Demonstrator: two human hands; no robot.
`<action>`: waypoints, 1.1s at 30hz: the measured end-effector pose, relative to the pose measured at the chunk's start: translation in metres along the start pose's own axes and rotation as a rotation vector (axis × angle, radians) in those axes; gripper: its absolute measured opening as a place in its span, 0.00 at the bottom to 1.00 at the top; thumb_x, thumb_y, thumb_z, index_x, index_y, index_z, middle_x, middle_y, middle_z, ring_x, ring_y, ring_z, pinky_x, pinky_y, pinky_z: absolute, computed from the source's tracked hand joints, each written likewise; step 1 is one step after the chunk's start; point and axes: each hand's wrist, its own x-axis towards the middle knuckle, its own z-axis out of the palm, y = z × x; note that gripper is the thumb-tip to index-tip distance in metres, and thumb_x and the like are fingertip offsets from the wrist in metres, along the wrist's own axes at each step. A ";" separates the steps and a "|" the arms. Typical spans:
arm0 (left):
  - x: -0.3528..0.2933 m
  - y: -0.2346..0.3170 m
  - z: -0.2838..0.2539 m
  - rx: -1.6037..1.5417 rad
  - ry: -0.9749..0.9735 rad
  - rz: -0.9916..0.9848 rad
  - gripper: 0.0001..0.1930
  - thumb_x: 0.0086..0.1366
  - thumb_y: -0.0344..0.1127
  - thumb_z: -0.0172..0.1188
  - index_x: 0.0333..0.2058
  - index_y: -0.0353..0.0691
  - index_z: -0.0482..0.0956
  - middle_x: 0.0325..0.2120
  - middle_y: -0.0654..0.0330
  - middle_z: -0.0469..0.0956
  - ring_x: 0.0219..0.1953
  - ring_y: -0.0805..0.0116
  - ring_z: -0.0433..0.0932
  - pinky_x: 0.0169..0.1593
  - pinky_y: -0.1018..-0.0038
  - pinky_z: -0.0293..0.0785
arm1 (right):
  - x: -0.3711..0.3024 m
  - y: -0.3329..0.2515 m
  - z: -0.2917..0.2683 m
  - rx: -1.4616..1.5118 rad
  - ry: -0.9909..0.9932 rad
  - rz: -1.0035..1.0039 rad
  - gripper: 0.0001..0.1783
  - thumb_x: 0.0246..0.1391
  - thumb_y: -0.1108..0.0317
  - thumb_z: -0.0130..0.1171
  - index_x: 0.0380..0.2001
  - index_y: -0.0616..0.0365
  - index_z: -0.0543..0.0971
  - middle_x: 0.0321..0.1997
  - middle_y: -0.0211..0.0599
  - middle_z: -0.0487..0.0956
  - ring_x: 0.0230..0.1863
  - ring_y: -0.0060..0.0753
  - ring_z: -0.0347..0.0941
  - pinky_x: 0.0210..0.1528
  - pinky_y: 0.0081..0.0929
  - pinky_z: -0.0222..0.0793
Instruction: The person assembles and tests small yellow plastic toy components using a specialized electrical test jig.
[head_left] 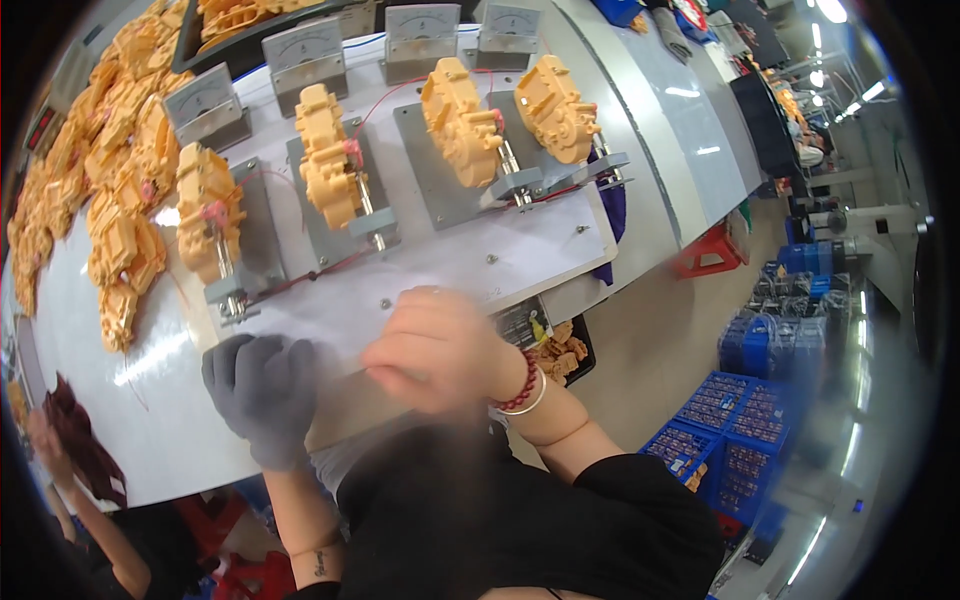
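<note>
Two hands were over the white board [545, 250]: the left hand [262, 392], gray-gloved, with curled fingers, and the right hand [435, 345], bare and loosely bent. Blur and hidden palms meant I could not tell whether either held anything. At twelve o'clock ran a red wire [335, 266] that a bent finger might have snagged. Four yellow housings [458, 125] sat at gray fixtures [420, 162] from eleven to one o'clock; a hasty reach could have knocked one askew. The loose pile [120, 150] at ten o'clock, if nudged, might have slid.
</note>
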 end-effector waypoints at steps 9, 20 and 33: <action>-0.005 -0.008 -0.001 -0.076 -0.014 -0.012 0.07 0.46 0.24 0.65 0.25 0.40 0.77 0.24 0.57 0.73 0.30 0.55 0.71 0.36 0.64 0.69 | 0.000 0.000 0.001 0.023 0.087 0.202 0.05 0.41 0.76 0.63 0.25 0.55 0.79 0.21 0.30 0.75 0.23 0.30 0.69 0.29 0.27 0.64; -0.005 -0.009 0.000 -0.072 -0.033 -0.017 0.07 0.45 0.22 0.64 0.24 0.39 0.77 0.24 0.57 0.75 0.30 0.56 0.72 0.37 0.64 0.70 | 0.006 -0.001 0.002 0.019 0.163 0.333 0.04 0.44 0.76 0.63 0.24 0.58 0.77 0.24 0.34 0.72 0.27 0.35 0.67 0.30 0.30 0.63; 0.018 -0.007 -0.024 -0.165 -0.375 -0.225 0.06 0.54 0.26 0.60 0.29 0.34 0.72 0.28 0.54 0.71 0.36 0.52 0.70 0.43 0.63 0.66 | 0.004 0.001 0.000 0.074 0.169 0.349 0.03 0.46 0.76 0.63 0.25 0.60 0.78 0.28 0.36 0.71 0.31 0.36 0.68 0.35 0.29 0.65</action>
